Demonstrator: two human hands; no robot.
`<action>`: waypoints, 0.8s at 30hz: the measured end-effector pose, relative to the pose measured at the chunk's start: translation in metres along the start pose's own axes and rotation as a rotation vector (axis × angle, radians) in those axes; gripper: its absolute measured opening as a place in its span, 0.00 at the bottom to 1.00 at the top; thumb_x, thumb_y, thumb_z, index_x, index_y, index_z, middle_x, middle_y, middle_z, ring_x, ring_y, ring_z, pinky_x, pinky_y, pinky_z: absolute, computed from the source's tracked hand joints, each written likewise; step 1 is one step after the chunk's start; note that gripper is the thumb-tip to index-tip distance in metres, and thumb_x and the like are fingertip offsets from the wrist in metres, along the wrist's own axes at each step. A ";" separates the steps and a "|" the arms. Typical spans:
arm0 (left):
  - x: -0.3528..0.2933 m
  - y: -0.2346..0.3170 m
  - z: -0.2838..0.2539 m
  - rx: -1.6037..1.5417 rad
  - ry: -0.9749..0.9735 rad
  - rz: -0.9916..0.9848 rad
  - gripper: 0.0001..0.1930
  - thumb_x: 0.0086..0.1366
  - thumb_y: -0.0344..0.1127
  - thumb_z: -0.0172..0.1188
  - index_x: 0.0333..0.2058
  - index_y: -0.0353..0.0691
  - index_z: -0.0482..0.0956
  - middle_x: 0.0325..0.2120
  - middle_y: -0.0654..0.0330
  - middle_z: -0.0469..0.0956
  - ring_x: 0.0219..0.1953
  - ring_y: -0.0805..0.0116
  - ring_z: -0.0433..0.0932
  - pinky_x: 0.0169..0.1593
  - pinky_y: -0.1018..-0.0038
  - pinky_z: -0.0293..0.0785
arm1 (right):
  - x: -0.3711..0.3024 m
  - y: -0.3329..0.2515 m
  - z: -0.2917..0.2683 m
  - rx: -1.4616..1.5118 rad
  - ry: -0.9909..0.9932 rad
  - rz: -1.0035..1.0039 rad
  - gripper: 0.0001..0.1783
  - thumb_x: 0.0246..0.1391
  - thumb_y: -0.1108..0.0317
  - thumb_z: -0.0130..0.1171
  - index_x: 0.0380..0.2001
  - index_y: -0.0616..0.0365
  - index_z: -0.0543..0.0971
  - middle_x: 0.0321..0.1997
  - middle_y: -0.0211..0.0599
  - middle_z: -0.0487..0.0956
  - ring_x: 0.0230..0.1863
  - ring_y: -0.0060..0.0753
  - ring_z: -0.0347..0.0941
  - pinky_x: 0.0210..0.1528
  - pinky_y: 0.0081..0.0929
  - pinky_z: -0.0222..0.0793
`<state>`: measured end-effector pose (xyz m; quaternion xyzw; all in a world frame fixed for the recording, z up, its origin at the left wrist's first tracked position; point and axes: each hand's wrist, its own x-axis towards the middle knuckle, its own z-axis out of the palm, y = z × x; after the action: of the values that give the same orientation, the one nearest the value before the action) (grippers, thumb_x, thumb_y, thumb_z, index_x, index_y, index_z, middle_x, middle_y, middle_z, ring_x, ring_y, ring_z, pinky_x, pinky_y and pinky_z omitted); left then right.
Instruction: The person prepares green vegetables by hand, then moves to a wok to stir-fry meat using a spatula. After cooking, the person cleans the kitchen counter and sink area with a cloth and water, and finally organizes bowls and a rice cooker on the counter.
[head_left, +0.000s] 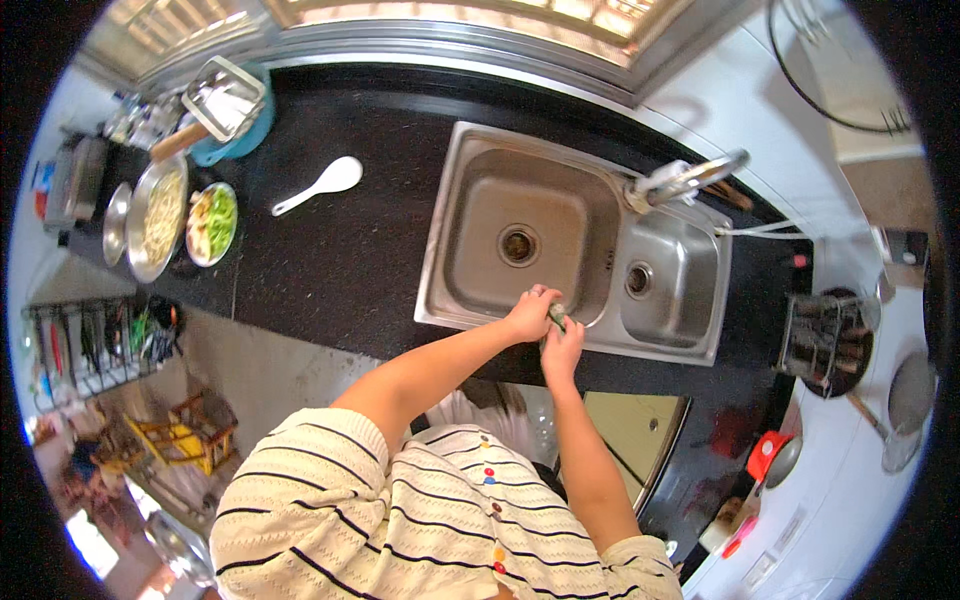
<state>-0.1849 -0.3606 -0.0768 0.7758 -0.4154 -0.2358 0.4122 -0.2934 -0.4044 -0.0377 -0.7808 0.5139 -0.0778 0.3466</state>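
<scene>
Over the front edge of the large sink basin (480,185), both my hands come together. My left hand (533,313) is closed, with its fingers bent against a small green-and-white thing (557,316). From below, my right hand (562,348) grips the same thing between its thumb and fingers. Its kind is too small and too covered to make out. The basin's round drain (519,245) lies just beyond my hands. To the right is a smaller basin (672,268), and the faucet (680,185) stands behind the two.
A white rice paddle (322,185) lies on the black counter (330,255). At the left are a metal bowl of pale strips (160,222), a plate of cut vegetables (212,225) and a blue container (250,135). A wire rack (815,340) stands at the right.
</scene>
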 end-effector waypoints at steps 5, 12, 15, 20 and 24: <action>0.001 -0.018 -0.076 -0.377 -0.199 -0.143 0.17 0.54 0.38 0.65 0.40 0.36 0.74 0.37 0.52 0.75 0.39 0.53 0.75 0.45 0.64 0.72 | 0.032 -0.007 0.021 0.323 -0.067 -0.027 0.14 0.60 0.68 0.54 0.44 0.68 0.75 0.49 0.45 0.71 0.51 0.46 0.70 0.55 0.35 0.64; 0.012 -0.008 -0.161 -0.220 0.061 0.095 0.14 0.52 0.41 0.67 0.31 0.41 0.73 0.24 0.54 0.75 0.31 0.51 0.76 0.38 0.61 0.71 | 0.043 -0.113 -0.013 0.151 -0.006 -0.631 0.15 0.62 0.58 0.53 0.35 0.62 0.73 0.47 0.41 0.74 0.54 0.48 0.69 0.62 0.41 0.57; 0.012 -0.025 -0.181 0.145 0.209 0.338 0.10 0.50 0.34 0.65 0.33 0.46 0.78 0.35 0.61 0.77 0.44 0.59 0.76 0.49 0.60 0.67 | 0.032 -0.134 -0.021 -0.036 -0.008 -0.650 0.12 0.59 0.63 0.58 0.37 0.61 0.72 0.34 0.40 0.73 0.35 0.46 0.71 0.45 0.40 0.67; -0.027 -0.062 -0.212 0.393 0.129 0.130 0.12 0.53 0.31 0.60 0.38 0.46 0.83 0.52 0.56 0.73 0.58 0.55 0.67 0.63 0.57 0.59 | -0.024 -0.169 0.021 0.000 -0.176 -0.710 0.10 0.57 0.70 0.58 0.37 0.63 0.71 0.35 0.43 0.68 0.30 0.43 0.68 0.35 0.33 0.65; -0.079 -0.091 -0.262 0.280 0.340 0.073 0.15 0.50 0.26 0.59 0.39 0.43 0.81 0.54 0.49 0.71 0.57 0.48 0.68 0.58 0.58 0.66 | -0.063 -0.206 0.076 0.006 -0.628 -0.519 0.13 0.57 0.69 0.58 0.44 0.61 0.74 0.42 0.43 0.71 0.37 0.39 0.72 0.40 0.31 0.70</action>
<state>-0.0009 -0.1494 -0.0071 0.8384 -0.3966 -0.0267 0.3728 -0.1315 -0.2679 0.0479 -0.8693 0.1688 0.0782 0.4579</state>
